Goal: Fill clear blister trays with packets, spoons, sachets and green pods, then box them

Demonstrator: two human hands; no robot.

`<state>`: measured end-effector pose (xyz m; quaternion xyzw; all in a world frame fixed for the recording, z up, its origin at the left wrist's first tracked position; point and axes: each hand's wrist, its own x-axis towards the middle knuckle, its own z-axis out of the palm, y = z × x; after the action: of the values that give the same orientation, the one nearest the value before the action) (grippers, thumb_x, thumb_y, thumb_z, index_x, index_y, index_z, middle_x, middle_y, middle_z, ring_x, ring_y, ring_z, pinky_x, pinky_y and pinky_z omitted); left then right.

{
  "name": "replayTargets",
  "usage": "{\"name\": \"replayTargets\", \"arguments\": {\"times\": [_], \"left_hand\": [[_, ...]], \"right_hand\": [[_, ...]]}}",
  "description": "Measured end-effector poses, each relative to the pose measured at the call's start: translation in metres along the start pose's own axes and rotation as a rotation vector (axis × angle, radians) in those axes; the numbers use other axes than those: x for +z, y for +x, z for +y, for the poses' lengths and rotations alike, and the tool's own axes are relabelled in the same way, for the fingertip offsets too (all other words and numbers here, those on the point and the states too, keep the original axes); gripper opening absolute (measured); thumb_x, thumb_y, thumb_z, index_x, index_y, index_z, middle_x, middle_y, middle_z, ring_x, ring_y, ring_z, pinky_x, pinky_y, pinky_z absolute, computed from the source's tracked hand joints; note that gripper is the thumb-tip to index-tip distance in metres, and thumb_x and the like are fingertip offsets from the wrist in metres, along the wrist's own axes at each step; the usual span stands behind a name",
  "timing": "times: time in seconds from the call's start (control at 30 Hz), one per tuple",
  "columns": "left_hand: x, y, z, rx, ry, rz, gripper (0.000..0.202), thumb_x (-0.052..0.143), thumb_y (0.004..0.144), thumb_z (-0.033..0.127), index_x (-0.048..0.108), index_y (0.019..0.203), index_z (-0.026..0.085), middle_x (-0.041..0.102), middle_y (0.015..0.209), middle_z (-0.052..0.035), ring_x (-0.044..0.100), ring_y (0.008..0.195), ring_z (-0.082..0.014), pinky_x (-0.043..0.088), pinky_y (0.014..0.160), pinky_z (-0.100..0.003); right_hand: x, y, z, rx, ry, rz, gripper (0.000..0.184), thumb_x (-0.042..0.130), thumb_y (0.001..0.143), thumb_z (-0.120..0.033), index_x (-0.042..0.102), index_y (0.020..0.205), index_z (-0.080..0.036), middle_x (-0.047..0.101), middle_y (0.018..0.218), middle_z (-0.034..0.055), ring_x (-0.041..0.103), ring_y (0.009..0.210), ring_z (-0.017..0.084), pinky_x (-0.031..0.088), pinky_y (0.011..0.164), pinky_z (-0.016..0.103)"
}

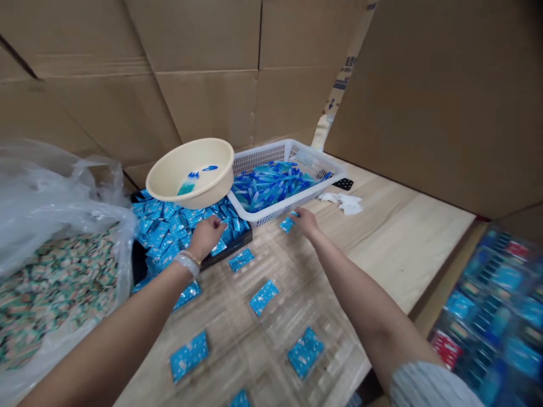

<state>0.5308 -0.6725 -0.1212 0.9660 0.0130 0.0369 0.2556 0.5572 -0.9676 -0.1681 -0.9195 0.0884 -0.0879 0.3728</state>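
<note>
My right hand [306,223] pinches a small blue printed packet [287,224] by its edge, low over the table in front of the white basket. Closed fingers mark my left hand [205,238], which is above a dark tray [231,247] heaped with blue packets [163,234]. Whether it grips one of them I cannot make out. Separate blue packets lie spaced out on the table between my arms, among them one in the middle [263,297], one at the lower left [189,356] and one at the lower right [305,353].
A cream basin [169,169] with a few blue pieces rests over the tray's back. Beside it, a white basket [297,200] holds many blue slender pieces. White scraps [348,203] lie right; a plastic bag [127,226] of small pieces stands left. Filled clear packs [487,305] sit lower right.
</note>
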Motion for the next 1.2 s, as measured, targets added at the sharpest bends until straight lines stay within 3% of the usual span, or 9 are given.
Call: {"name": "replayTargets", "arguments": {"times": [0.13, 0.2, 0.33, 0.5, 0.63, 0.8, 0.97, 1.07, 1.2], "left_hand": [[-0.031, -0.021, 0.013, -0.037, -0.232, 0.13, 0.021, 0.058, 0.066, 0.035, 0.056, 0.073, 0.016, 0.058, 0.066, -0.0011, 0.054, 0.063, -0.0157, 0.039, 0.058, -0.023], [-0.029, -0.034, 0.043, -0.015, -0.502, 0.105, 0.031, 0.061, 0.064, 0.031, 0.056, 0.089, 0.015, 0.059, 0.071, -0.0002, 0.054, 0.063, -0.0139, 0.041, 0.057, -0.022], [0.025, -0.054, 0.13, 0.173, -0.901, -0.254, 0.024, 0.057, 0.068, 0.022, 0.056, 0.09, 0.012, 0.061, 0.078, -0.0032, 0.057, 0.07, -0.0132, 0.045, 0.063, -0.023], [0.092, -0.051, 0.194, 0.335, -0.831, -0.504, 0.01, 0.057, 0.064, 0.009, 0.057, 0.074, 0.01, 0.058, 0.066, -0.001, 0.054, 0.062, -0.0103, 0.043, 0.06, -0.021], [0.104, -0.034, 0.184, 0.209, -0.67, -0.383, 0.022, 0.063, 0.061, 0.012, 0.059, 0.082, 0.01, 0.058, 0.064, -0.0004, 0.053, 0.06, -0.0115, 0.041, 0.058, -0.023], [0.105, -0.031, 0.164, 0.099, -0.628, -0.201, 0.018, 0.048, 0.075, 0.024, 0.058, 0.067, 0.012, 0.057, 0.063, -0.0026, 0.054, 0.065, -0.0149, 0.042, 0.062, -0.026], [0.122, -0.058, 0.197, 0.091, -0.679, -0.13, 0.023, 0.039, 0.081, 0.025, 0.058, 0.086, 0.012, 0.062, 0.081, -0.0058, 0.056, 0.077, -0.0159, 0.044, 0.07, -0.027], [0.127, -0.067, 0.207, 0.252, -0.626, -0.138, 0.029, 0.036, 0.084, 0.026, 0.057, 0.098, 0.012, 0.062, 0.097, -0.0083, 0.055, 0.091, -0.0171, 0.042, 0.082, -0.029], [0.132, -0.057, 0.17, 0.593, -0.065, -0.201, 0.042, 0.034, 0.085, 0.03, 0.042, 0.122, 0.011, 0.04, 0.131, -0.013, 0.033, 0.122, -0.0228, 0.024, 0.101, -0.037]], "right_hand": [[-0.011, -0.027, -0.02, -0.015, -0.017, 0.108, 0.031, 0.055, 0.071, -0.027, 0.056, 0.1, -0.015, 0.055, 0.104, 0.0136, 0.049, 0.099, 0.024, 0.038, 0.08, 0.034], [-0.029, -0.045, -0.031, -0.05, 0.156, -0.006, 0.035, 0.047, 0.078, -0.035, 0.052, 0.107, -0.016, 0.056, 0.101, 0.0113, 0.053, 0.09, 0.02, 0.043, 0.074, 0.032], [-0.07, -0.077, -0.039, -0.095, 0.645, -0.442, 0.035, 0.052, 0.073, -0.044, 0.053, 0.098, -0.018, 0.058, 0.07, -0.0004, 0.054, 0.054, 0.011, 0.045, 0.05, 0.023], [-0.103, -0.098, -0.002, 0.163, 0.606, -0.354, 0.023, 0.06, 0.067, -0.034, 0.05, 0.077, -0.016, 0.057, 0.058, -0.0018, 0.056, 0.05, 0.011, 0.047, 0.047, 0.023], [-0.089, -0.097, 0.024, 0.251, 0.216, -0.191, 0.006, 0.052, 0.072, -0.022, 0.049, 0.071, -0.016, 0.06, 0.061, 0.0012, 0.059, 0.057, 0.013, 0.047, 0.052, 0.024], [-0.066, -0.093, 0.02, 0.221, 0.034, -0.025, 0.017, 0.063, 0.06, -0.021, 0.052, 0.073, -0.016, 0.06, 0.088, 0.0099, 0.057, 0.085, 0.023, 0.045, 0.067, 0.032], [-0.098, -0.107, 0.02, 0.088, 0.406, -0.165, 0.024, 0.049, 0.074, -0.039, 0.048, 0.087, -0.019, 0.057, 0.073, 0.0017, 0.056, 0.059, 0.013, 0.044, 0.051, 0.025], [-0.132, -0.124, 0.044, 0.118, 0.562, -0.22, 0.023, 0.049, 0.072, -0.039, 0.045, 0.083, -0.02, 0.047, 0.054, -0.0062, 0.044, 0.041, 0.009, 0.036, 0.039, 0.02], [-0.158, -0.142, 0.087, 0.029, 0.301, -0.39, 0.013, 0.049, 0.073, -0.03, 0.051, 0.077, -0.018, 0.049, 0.056, -0.0037, 0.046, 0.049, 0.01, 0.037, 0.046, 0.021]]}}
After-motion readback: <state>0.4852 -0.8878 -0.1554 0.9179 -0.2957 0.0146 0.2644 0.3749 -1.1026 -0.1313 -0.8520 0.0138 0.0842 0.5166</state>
